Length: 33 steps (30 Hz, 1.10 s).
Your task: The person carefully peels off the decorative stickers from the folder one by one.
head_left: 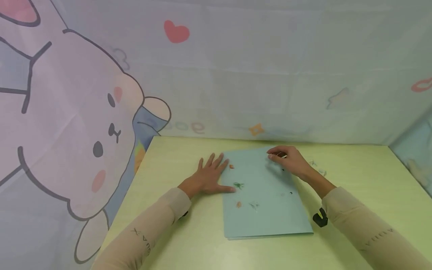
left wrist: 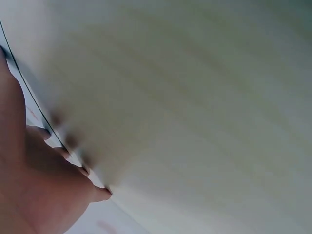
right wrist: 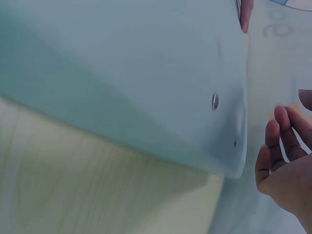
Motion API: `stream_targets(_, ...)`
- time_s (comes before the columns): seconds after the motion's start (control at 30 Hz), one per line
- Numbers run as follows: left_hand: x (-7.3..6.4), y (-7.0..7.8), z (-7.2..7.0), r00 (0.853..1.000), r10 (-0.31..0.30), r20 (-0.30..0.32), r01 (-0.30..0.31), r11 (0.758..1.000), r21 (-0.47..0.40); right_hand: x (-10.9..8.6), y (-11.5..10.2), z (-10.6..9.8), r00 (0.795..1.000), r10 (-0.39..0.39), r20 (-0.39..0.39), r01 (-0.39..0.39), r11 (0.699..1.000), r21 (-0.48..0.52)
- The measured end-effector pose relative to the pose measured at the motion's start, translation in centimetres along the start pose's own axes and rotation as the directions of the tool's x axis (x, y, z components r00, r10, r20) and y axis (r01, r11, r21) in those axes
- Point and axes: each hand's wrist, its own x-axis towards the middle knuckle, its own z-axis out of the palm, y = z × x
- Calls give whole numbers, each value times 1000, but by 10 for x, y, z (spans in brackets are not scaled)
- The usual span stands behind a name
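A pale blue folder [head_left: 260,221] with doubled lower edges lies on the table. My left hand [head_left: 211,176] rests with spread fingers along its left edge, the thumb reaching onto the cover. Small plant-like pictures sit on the cover: a green one [head_left: 238,185], a pale one [head_left: 254,205] and two orange ones. Above the upper right part hovers my right hand [head_left: 288,159], its fingers bent. In the right wrist view the thumb stands apart from the fingertips, with nothing visible between them. Near the right edge are two small dark oval marks, one larger [right wrist: 215,101].
Several faint, see-through cutouts [head_left: 323,172] lie on the yellowish table [head_left: 364,187] right of the folder. A printed cloth [head_left: 270,75] hangs behind the table's back edge. A black fitting [head_left: 320,217] sits at my right sleeve.
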Motion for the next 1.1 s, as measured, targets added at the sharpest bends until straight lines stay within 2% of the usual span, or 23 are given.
stream_targets(0.23, 7, -2, 9, 1000, 5, -5, -5, 1000, 23, 9, -10, 19, 999, -47, 24, 47, 999, 21)
stream_targets(0.47, 7, -1, 10, 1000, -29, 1, 29, 999, 37, 19, -16, 38, 995, -74, 66, 72, 997, 40)
stream_targets(0.8, 7, -1, 11, 999, -43, -11, 43, 999, 11, 35, -21, 62, 977, -134, 163, 142, 989, -34)
stream_targets(1.1, 7, -2, 6, 999, -50, -2, 50, 999, 8, 48, -23, 76, 952, -216, 217, 244, 964, -110)
